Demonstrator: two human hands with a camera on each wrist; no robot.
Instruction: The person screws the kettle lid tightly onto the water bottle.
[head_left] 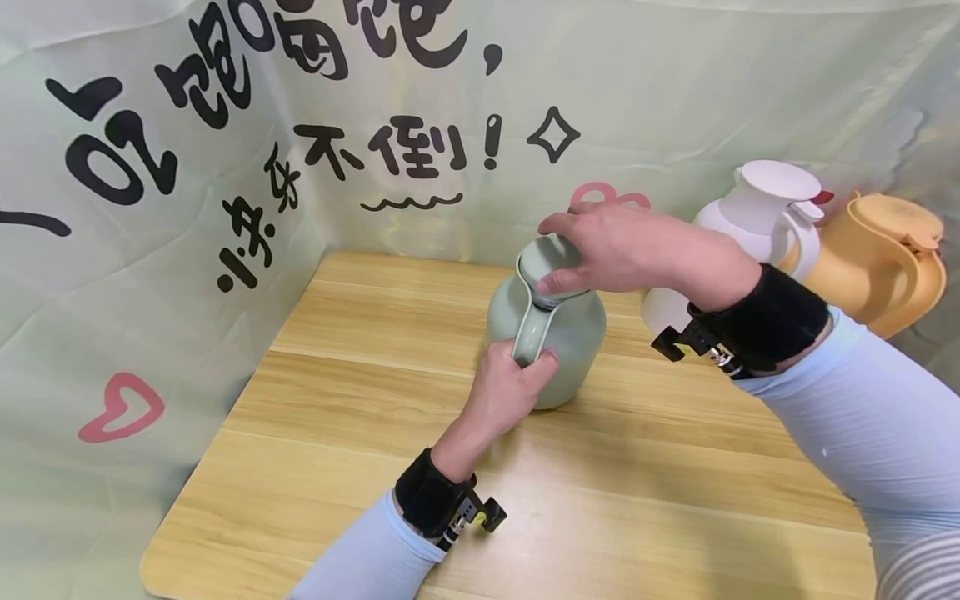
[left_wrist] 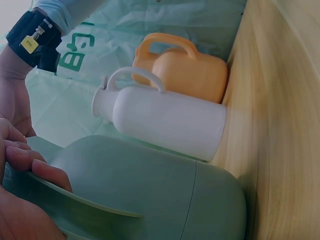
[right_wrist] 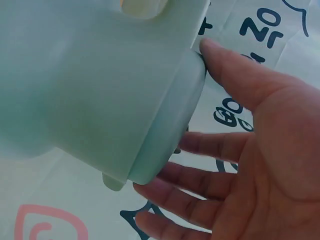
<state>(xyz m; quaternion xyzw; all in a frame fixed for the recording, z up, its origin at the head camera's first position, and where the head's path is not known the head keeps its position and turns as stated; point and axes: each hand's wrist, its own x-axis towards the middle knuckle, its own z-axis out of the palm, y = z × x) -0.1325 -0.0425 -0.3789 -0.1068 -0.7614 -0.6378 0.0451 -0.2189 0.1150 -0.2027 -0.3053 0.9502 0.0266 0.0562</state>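
Observation:
A pale green thermos jug (head_left: 577, 354) stands upright on the wooden table. My left hand (head_left: 504, 385) grips its handle (head_left: 532, 332), with the fingers wrapped round it. On top, my right hand (head_left: 618, 247) spans the round green lid (head_left: 542, 260). In the right wrist view, the thumb is at one edge of the lid (right_wrist: 172, 125) and the fingertips are at the opposite edge. The left wrist view shows the jug's smooth side (left_wrist: 135, 175) down to its base, with part of the handle hidden behind my fingers.
To the right stand a white thermos jug (head_left: 750, 212) and an orange one (head_left: 862, 262), partly behind my right arm. A pale cloth (head_left: 420, 217) with black lettering hangs behind the wooden table (head_left: 360, 375) and along its left side.

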